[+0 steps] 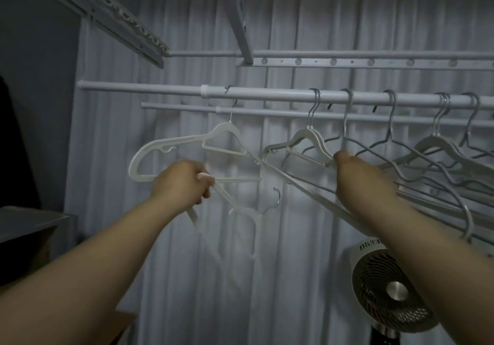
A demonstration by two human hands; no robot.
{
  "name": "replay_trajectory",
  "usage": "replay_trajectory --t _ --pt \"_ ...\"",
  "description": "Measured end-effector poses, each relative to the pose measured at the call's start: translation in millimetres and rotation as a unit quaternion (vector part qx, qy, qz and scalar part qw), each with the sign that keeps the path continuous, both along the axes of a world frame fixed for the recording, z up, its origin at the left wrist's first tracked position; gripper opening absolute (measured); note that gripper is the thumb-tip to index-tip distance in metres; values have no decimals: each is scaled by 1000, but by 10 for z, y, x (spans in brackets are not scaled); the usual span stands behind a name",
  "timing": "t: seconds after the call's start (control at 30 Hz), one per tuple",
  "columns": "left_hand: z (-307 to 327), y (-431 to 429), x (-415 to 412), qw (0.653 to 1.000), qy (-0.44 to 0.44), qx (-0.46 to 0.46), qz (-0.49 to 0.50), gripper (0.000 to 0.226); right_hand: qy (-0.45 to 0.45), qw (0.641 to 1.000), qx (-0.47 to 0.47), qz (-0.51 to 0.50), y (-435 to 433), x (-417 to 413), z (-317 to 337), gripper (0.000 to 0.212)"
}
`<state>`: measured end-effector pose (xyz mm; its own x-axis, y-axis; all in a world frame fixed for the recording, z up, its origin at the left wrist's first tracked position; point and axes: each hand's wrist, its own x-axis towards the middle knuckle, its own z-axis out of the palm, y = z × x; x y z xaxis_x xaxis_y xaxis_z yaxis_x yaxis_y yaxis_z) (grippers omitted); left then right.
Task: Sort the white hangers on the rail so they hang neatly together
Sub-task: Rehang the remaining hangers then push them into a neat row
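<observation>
A white rail [267, 95] runs across the view at head height. One white hanger [187, 141] hangs by its hook near the rail's joint, tilted. My left hand [184, 184] is shut on a loose white hanger [242, 212] that dangles below it, hook off the rail, and the hand also touches the tilted hanger's lower bar. My right hand [358, 173] grips the shoulder of a second white hanger [307, 140] hooked on the rail. Further right, grey wire hangers [393, 141] and more white hangers [441, 147] hang mixed and crowded.
A thinner second rail [187, 107] runs just behind the first, with a perforated bar [347, 62] above. White curtains cover the back wall. A round white fan [390, 288] stands low at the right. A grey shelf edge [32, 219] juts in at the left.
</observation>
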<state>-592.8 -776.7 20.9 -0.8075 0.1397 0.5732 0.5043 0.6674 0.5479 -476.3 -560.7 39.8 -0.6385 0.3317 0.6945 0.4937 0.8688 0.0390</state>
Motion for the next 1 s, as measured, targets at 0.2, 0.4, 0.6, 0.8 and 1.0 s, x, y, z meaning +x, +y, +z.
replay_trajectory --t 0.2,0.4,0.6,0.8,1.0 --pt "-90 -409 370 990 -3 129 -51 26 67 983 158 63 -32 23 -116 43" --pt "-137 -839 890 961 21 269 -57 21 154 907 212 329 -271 109 -408 17" --pt "-62 -1317 1158 925 11 367 -94 21 238 857 -109 443 -589 520 -517 29" --pt "-99 -1612 1309 876 -62 446 -173 24 -2 754 -464 465 -894 833 -499 17" --pt "-278 -1792 1378 877 -104 445 -152 25 -42 690 -503 519 -1219 1200 -522 27"
